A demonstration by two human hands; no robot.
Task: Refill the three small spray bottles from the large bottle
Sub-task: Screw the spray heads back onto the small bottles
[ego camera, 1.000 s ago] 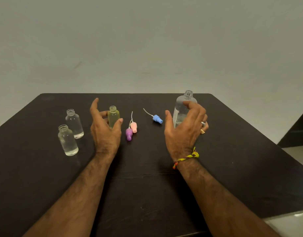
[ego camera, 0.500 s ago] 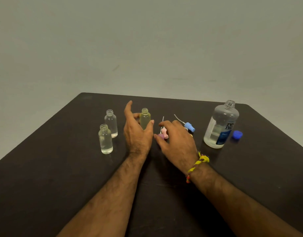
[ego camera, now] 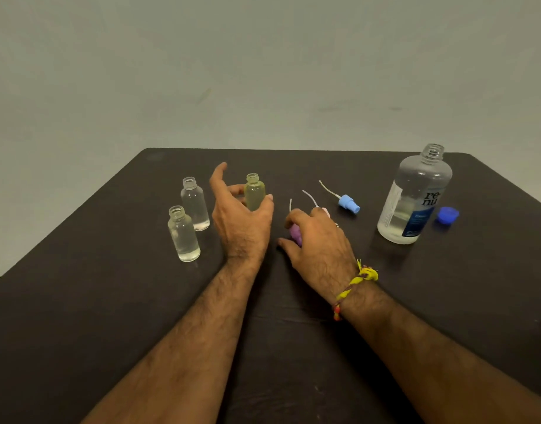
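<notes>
The left hand (ego camera: 241, 218) holds the yellowish small bottle (ego camera: 254, 192) upright on the dark desk (ego camera: 79, 301): its thumb lies against the bottle's right side, a finger shows at its left side, and the forefinger stands up free of it. The bottle's lower part is hidden behind the hand. Just to the left stand two clear small bottles, the nearer one (ego camera: 183, 234) and the farther one (ego camera: 195, 203), both uncapped and well apart from any fingers.

The right hand (ego camera: 318, 246) lies over the purple spray head (ego camera: 295, 232), its fingers curled down around it (how firmly they pinch it cannot be told, since the hand covers most of it). A pink spray head (ego camera: 323, 210) peeps out just behind the fingertips, mostly hidden; two thin tubes rise behind the hand. The blue spray head (ego camera: 348, 205) lies on its side farther right, untouched.

The large bottle (ego camera: 415, 197) stands open near the desk's right edge, partly filled, with its blue cap (ego camera: 447, 215) just beside it. A yellow thread band (ego camera: 356, 283) circles the right wrist.
</notes>
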